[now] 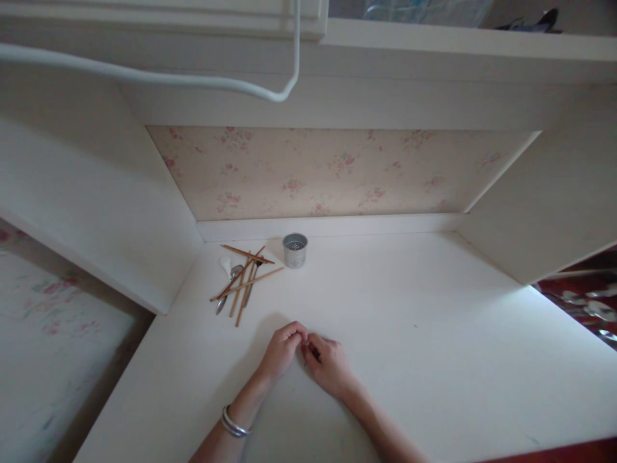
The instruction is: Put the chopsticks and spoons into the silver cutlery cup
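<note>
My left hand (pixel 283 350) and my right hand (pixel 329 365) rest together on the white desk (pixel 409 334), fingers curled and touching at the tips. A small thin dark item shows between them; I cannot make out what it is. A bangle sits on my left wrist. Behind the hands, to the left, lies a loose pile of wooden chopsticks (pixel 245 283) mixed with a metal spoon (pixel 227 289) and a white spoon (pixel 225 263). A small perforated metal holder (pixel 294 249) stands upright beside the pile.
Floral wallpaper (pixel 328 170) backs the desk recess, with white side panels left and right. A white cable (pixel 193 80) hangs overhead. A floral bed cover (pixel 43 341) lies to the left. Metal spoons (pixel 595 308) lie at the far right edge.
</note>
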Demonstrator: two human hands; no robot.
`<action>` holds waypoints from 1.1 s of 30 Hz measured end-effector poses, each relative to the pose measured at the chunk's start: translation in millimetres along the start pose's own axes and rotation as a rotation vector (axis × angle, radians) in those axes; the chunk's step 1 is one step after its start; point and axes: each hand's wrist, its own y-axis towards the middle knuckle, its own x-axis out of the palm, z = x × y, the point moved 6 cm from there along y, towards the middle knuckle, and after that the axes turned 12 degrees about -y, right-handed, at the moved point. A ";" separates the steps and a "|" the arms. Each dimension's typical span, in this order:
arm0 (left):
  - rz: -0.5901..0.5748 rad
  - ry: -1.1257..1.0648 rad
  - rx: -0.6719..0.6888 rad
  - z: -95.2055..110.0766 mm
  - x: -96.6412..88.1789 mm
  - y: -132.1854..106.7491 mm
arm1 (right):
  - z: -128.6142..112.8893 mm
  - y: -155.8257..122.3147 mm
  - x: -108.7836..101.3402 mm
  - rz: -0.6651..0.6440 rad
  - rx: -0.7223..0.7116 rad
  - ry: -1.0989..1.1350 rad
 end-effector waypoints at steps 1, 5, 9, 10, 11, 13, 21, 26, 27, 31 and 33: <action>0.005 -0.005 -0.004 -0.8 -0.2 0.1 | -0.1 -0.4 0.0 0.001 -0.003 -0.003; 0.034 -0.021 -0.057 -5.6 -1.8 0.1 | -1.5 -1.0 -1.3 0.000 -0.009 0.005; 0.028 -0.018 -0.034 -4.2 -2.2 0.3 | -2.3 0.2 -2.1 -0.015 -0.003 0.004; 0.020 -0.012 -0.019 -3.3 -2.0 0.5 | -2.1 0.5 -1.9 -0.018 0.001 0.001; 0.011 -0.005 -0.006 -2.6 -1.7 0.7 | -1.8 0.7 -1.6 -0.021 0.003 -0.001; 0.002 0.010 0.016 -1.9 -1.4 1.3 | -1.4 0.8 -0.9 -0.023 0.003 -0.005; -0.003 0.029 0.044 -4.9 -1.0 1.7 | -2.4 -0.1 -1.9 -0.012 -0.009 -0.011; 0.000 0.028 0.033 -3.4 -1.0 1.3 | -2.5 -0.1 -2.1 -0.009 -0.010 -0.019; 0.003 0.027 0.031 -3.0 -1.1 1.3 | -2.4 0.0 -1.9 -0.007 -0.011 -0.020; 0.006 0.028 0.028 -2.3 -0.8 1.2 | -1.4 0.2 -0.6 -0.008 -0.007 -0.023; 0.005 0.032 0.031 -2.4 -0.5 1.3 | -1.0 0.2 -0.7 -0.010 -0.002 -0.029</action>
